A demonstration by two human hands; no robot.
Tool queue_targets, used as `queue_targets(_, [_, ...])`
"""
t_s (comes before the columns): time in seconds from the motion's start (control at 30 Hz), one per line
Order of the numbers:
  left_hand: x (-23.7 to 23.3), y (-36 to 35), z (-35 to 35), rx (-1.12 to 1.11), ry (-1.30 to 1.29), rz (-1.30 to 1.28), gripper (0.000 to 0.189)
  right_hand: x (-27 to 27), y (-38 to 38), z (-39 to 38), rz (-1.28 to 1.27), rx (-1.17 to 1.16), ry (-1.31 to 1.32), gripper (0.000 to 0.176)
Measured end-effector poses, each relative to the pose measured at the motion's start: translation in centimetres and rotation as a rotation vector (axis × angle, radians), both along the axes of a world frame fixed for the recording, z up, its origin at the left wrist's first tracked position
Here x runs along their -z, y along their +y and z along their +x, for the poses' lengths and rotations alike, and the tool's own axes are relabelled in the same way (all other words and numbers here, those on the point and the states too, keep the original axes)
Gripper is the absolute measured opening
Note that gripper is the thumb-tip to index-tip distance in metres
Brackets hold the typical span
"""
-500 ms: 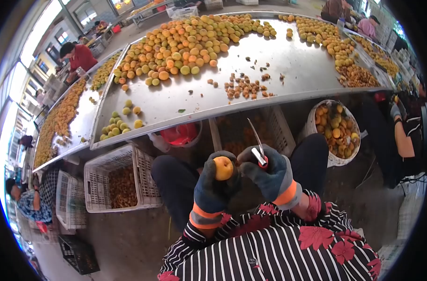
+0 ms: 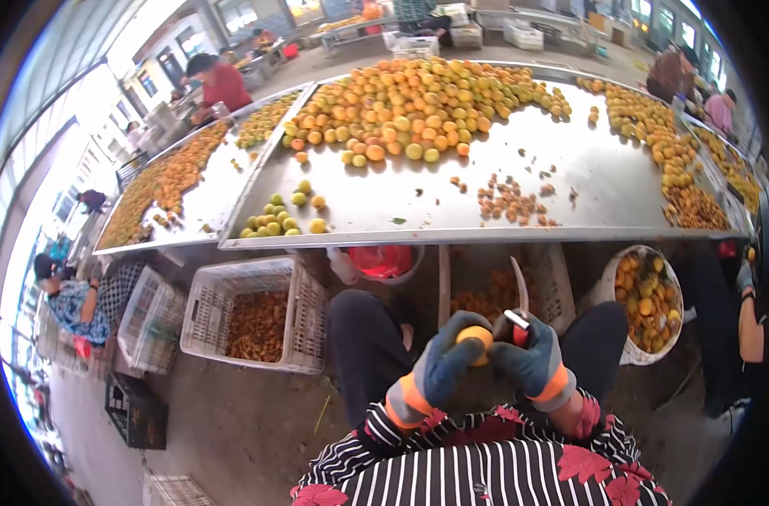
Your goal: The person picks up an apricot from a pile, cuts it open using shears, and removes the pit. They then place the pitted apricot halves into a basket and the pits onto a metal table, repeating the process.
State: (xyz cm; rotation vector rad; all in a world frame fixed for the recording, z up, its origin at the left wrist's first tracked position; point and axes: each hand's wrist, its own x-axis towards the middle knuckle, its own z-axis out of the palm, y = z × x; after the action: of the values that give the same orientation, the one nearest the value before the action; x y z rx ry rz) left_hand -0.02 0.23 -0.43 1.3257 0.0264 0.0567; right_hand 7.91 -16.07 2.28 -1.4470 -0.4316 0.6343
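Note:
My left hand [image 2: 442, 364], in a blue and orange work glove, is closed around a yellow-orange apricot [image 2: 475, 341]. Beside it my gloved right hand [image 2: 529, 361] grips a knife [image 2: 520, 287] with a red and silver handle. Its slim curved blade points up and away from me, apart from the fruit. Both hands are close together above my lap. On the metal table [image 2: 359, 198] ahead lies a big heap of apricots [image 2: 401, 110], with small greener fruit [image 2: 275, 221] at the left and a patch of brown pits [image 2: 509, 202] nearer the edge.
Below the table stand a white crate [image 2: 312, 316] of brown pieces, a red container [image 2: 383, 260], another crate [image 2: 555, 287] in front of my knees and a white bucket [image 2: 674, 314] of apricots. Co-workers sit at both sides; one wears a red top [image 2: 226, 87].
The view has swung left and up, so the table sits further right and lower. My left fingers now cover more of the apricot. The knife stays in my right hand.

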Motion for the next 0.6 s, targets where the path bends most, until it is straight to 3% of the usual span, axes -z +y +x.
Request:
queue_targets(0.33, [-0.2, -1.0, -0.9, -0.004, -0.154, 0.311, 0.039, 2.1, -0.9, -0.6, -0.07, 0.082, -0.217, 0.014])
queue_targets(0.5, [0.9, -1.3, -1.0, 0.007, -0.176, 0.32, 0.039, 4.8, -1.4, -1.0, -0.093, 0.138, -0.365, 0.016])
queue_targets(0.6, [2.4, -0.3, -0.5, -0.117, -0.155, 0.232, 0.037, 4.4, -0.8, -1.5, 0.051, 0.123, -0.12, 0.018])
